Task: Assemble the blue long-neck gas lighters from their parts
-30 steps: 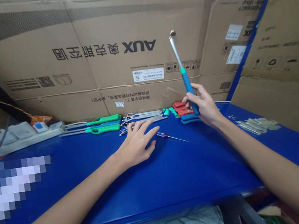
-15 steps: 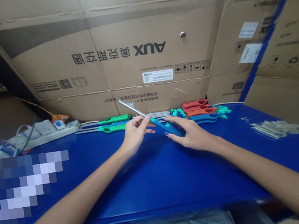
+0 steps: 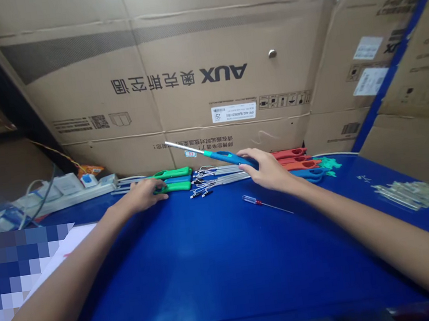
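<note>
My right hand [image 3: 265,167] is closed round the handle end of a blue long-nosed lighter [image 3: 224,156] with a green collar. Its metal tube points up and to the left, raised above the table. At the back left, my left hand [image 3: 147,193] has its fingers closed about the near end of a green lighter handle [image 3: 176,186]. Beside that lie another green lighter [image 3: 174,172] and a blue one between them, their tubes pointing left. A small screwdriver [image 3: 259,203] with a clear and red handle lies on the blue table [image 3: 228,264].
Metal tubes with wires [image 3: 224,175] lie at the back middle. Red and orange handles [image 3: 297,162] are stacked beside green parts [image 3: 329,165]. Small metal pieces [image 3: 408,193] lie at right, a power strip [image 3: 68,193] at left. A cardboard wall [image 3: 175,44] stands behind.
My left hand has let go of the blue lighter and moved left to the green lighters. My right hand still holds the blue lighter, now tilted flatter. The screwdriver has come into view.
</note>
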Motion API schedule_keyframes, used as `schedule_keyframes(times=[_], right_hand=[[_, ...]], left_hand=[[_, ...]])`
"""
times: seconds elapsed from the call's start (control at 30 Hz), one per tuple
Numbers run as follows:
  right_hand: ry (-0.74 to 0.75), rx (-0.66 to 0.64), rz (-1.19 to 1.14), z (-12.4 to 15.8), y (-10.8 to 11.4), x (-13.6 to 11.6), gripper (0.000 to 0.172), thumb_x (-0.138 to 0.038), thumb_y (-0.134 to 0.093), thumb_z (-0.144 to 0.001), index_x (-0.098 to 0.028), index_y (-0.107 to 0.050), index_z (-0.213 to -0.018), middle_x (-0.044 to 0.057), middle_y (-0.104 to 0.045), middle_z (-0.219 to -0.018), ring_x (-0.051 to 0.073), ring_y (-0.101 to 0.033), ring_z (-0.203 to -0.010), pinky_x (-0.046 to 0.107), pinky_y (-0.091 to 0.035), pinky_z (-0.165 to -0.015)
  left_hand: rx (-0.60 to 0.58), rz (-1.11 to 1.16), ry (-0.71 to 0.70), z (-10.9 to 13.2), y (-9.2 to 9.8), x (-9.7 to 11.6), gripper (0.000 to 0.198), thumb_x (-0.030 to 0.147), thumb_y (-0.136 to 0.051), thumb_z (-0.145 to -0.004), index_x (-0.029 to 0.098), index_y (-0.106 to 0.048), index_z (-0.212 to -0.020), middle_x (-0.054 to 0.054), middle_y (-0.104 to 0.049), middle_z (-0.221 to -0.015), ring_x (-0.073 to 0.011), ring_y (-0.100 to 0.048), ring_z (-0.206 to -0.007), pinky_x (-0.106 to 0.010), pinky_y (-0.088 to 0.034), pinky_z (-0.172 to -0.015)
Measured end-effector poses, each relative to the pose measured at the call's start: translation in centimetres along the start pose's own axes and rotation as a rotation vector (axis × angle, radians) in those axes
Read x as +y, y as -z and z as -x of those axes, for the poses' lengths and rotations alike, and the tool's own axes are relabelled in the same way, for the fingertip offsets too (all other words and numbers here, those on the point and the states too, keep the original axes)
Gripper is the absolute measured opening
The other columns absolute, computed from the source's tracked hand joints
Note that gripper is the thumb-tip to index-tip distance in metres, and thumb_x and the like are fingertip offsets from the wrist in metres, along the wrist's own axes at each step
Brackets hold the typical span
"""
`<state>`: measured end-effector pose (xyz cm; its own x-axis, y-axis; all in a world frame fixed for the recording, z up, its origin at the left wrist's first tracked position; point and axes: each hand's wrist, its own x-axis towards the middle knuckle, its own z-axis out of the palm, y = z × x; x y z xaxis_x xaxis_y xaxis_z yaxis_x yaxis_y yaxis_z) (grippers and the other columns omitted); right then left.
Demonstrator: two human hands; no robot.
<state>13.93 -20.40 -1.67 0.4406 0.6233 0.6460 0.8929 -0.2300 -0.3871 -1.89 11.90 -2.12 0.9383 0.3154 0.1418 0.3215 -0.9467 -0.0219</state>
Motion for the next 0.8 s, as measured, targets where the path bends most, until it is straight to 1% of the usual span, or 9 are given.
schedule_keyframes(times=[0.1,0.2,0.33,0.5,0.57,0.6,0.67,0.73,0.8], right_hand=[[-0.008,-0.018,0.017,0.3,-0.1,0.1,0.026,-0.020,-0.059,-0.085,-0.016,-0.062,-0.111,0.010,-0.067,-0.107,0.023,-0.063,-0.099,0.040,-0.049,-0.090],[-0.001,-0.029,0.029,1.0,0.4,0.0,0.026,-0.021,-0.059,-0.085,-0.017,-0.062,-0.110,0.010,-0.067,-0.107,0.023,-0.063,-0.100,0.040,-0.049,-0.090],[0.001,0.004,0.032,2.0,1.8,0.0,0.026,-0.023,-0.058,-0.086,-0.017,-0.062,-0.111,0.009,-0.067,-0.107,0.023,-0.063,-0.100,0.040,-0.050,-0.090],[-0.035,0.050,0.012,3.2,2.6,0.8,0.024,-0.024,-0.057,-0.086,-0.019,-0.063,-0.109,0.008,-0.068,-0.105,0.023,-0.064,-0.097,0.042,-0.050,-0.088],[-0.054,0.052,0.004,3.4,2.5,1.2,0.024,-0.024,-0.056,-0.086,-0.019,-0.063,-0.108,0.008,-0.068,-0.105,0.024,-0.064,-0.098,0.043,-0.051,-0.088],[-0.059,0.048,0.003,3.5,2.4,1.3,0.024,-0.025,-0.056,-0.086,-0.019,-0.063,-0.109,0.008,-0.068,-0.105,0.025,-0.064,-0.098,0.044,-0.050,-0.088],[-0.060,0.042,0.007,3.6,2.3,1.5,0.025,-0.025,-0.056,-0.086,-0.019,-0.063,-0.110,0.009,-0.068,-0.106,0.025,-0.064,-0.098,0.044,-0.050,-0.089],[-0.055,0.040,0.017,3.7,2.3,1.6,0.026,-0.025,-0.056,-0.086,-0.018,-0.063,-0.110,0.009,-0.068,-0.105,0.024,-0.064,-0.098,0.043,-0.050,-0.089],[-0.050,0.036,0.032,3.9,2.5,1.5,0.026,-0.025,-0.056,-0.086,-0.018,-0.063,-0.110,0.009,-0.068,-0.105,0.024,-0.064,-0.098,0.042,-0.050,-0.089]], left_hand=[[0.027,-0.043,-0.029,0.0,-1.3,-0.5,0.029,0.039,-0.053,-0.079,0.022,-0.066,-0.100,-0.008,-0.071,-0.101,-0.0311,-0.061,-0.102,-0.043,-0.040,-0.087],[0.044,-0.072,-0.088,0.0,-1.6,-0.3,0.027,0.033,-0.046,-0.083,0.020,-0.064,-0.099,-0.009,-0.070,-0.099,-0.0290,-0.061,-0.101,-0.044,-0.038,-0.093],[0.090,-0.085,-0.135,0.0,-1.2,-0.2,0.031,0.026,-0.037,-0.086,0.017,-0.063,-0.099,-0.013,-0.067,-0.099,-0.0271,-0.060,-0.096,-0.039,-0.042,-0.089],[0.243,-0.061,-0.127,-0.7,0.0,-0.4,0.039,0.026,-0.027,-0.090,0.014,-0.056,-0.113,-0.016,-0.055,-0.105,-0.0274,-0.050,-0.104,-0.039,-0.042,-0.093],[0.290,-0.055,-0.125,-1.5,0.5,-0.5,0.041,0.032,-0.030,-0.090,0.012,-0.053,-0.117,-0.016,-0.050,-0.104,-0.0291,-0.047,-0.104,-0.042,-0.042,-0.093],[0.294,-0.060,-0.126,-2.1,0.7,-0.5,0.042,0.038,-0.035,-0.089,0.012,-0.053,-0.118,-0.015,-0.048,-0.103,-0.0298,-0.046,-0.103,-0.043,-0.042,-0.092],[0.275,-0.091,-0.126,-3.2,0.9,-0.6,0.047,0.048,-0.050,-0.081,0.013,-0.054,-0.112,-0.014,-0.046,-0.099,-0.0311,-0.045,-0.101,-0.043,-0.044,-0.088],[0.233,-0.135,-0.134,-4.4,0.9,-0.8,0.041,0.045,-0.057,-0.077,0.013,-0.057,-0.102,-0.013,-0.045,-0.097,-0.0314,-0.046,-0.099,-0.043,-0.045,-0.086],[0.211,-0.135,-0.154,-5.3,0.9,-0.9,0.032,0.035,-0.057,-0.076,0.014,-0.057,-0.100,-0.013,-0.045,-0.099,-0.0303,-0.047,-0.100,-0.041,-0.045,-0.088]])
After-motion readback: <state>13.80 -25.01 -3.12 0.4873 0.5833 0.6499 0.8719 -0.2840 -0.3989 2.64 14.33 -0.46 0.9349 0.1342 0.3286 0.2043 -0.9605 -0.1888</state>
